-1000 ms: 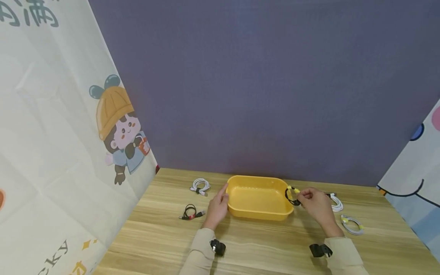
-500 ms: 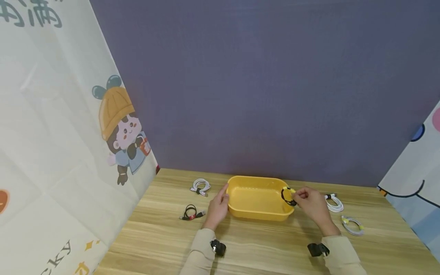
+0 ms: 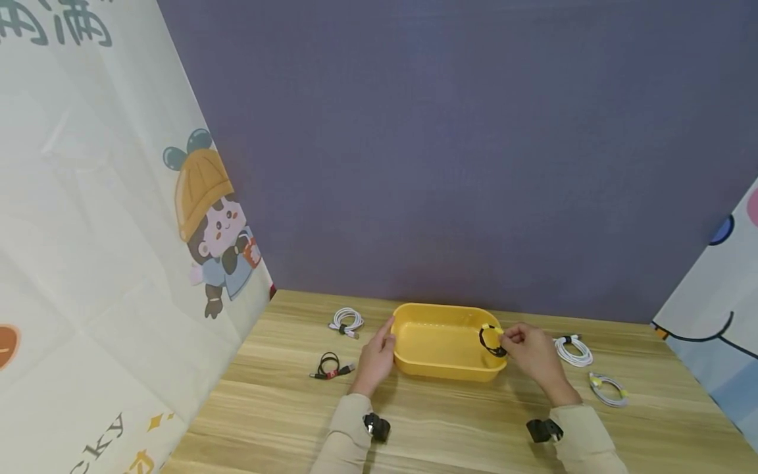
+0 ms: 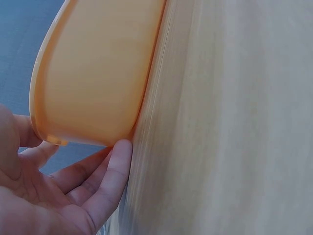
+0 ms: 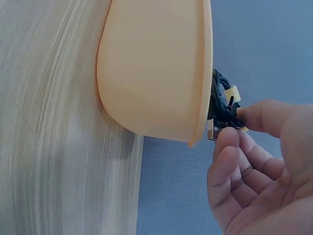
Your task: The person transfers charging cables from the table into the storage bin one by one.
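A yellow plastic tub stands on the wooden table. My left hand rests with straight fingers against the tub's left end wall. My right hand pinches a coiled black cable with a yellow tie between thumb and forefinger, holding it over the tub's right rim, partly above the inside.
A white coiled cable and a black-and-red cable lie left of the tub. Two white coils lie to its right. A purple wall stands behind; printed curtains flank both sides.
My right hand has carried the black cable leftward, from just outside the tub's right end to over its rim. The left hand has stayed against the tub.
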Tool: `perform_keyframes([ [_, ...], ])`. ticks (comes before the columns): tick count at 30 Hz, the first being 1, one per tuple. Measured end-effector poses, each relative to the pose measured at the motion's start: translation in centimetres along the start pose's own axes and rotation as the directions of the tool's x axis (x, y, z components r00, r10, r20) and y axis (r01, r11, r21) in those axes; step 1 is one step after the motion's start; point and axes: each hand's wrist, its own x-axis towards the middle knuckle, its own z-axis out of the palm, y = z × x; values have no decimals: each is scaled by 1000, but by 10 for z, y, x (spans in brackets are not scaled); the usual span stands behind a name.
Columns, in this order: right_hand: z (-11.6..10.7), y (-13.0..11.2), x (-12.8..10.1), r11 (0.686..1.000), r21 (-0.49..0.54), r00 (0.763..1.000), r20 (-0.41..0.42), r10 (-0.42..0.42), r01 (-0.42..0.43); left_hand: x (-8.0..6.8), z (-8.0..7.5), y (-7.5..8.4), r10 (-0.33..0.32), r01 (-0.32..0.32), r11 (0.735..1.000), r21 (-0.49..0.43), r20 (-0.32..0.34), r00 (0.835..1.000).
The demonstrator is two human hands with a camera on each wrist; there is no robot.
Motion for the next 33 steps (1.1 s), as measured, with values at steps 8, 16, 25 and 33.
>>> perform_keyframes([
  [8, 3, -3, 2, 1000, -25, 1000, 13, -17, 17, 0, 1, 1, 6, -6, 1000, -10, -1, 1000],
  [16, 7, -6, 4, 997, -50, 998, 15, -57, 58, 1, 0, 2, -1, 1, 1000, -12, 4, 1000],
  [25, 11, -6, 6, 993, -77, 996, 42, -85, 88, 1, 0, 2, -4, 4, 1000, -10, 6, 1000],
  [33, 14, -8, 8, 984, -111, 990, 27, -137, 139, 2, 1, 2, -7, 7, 1000, -3, 3, 1000],
])
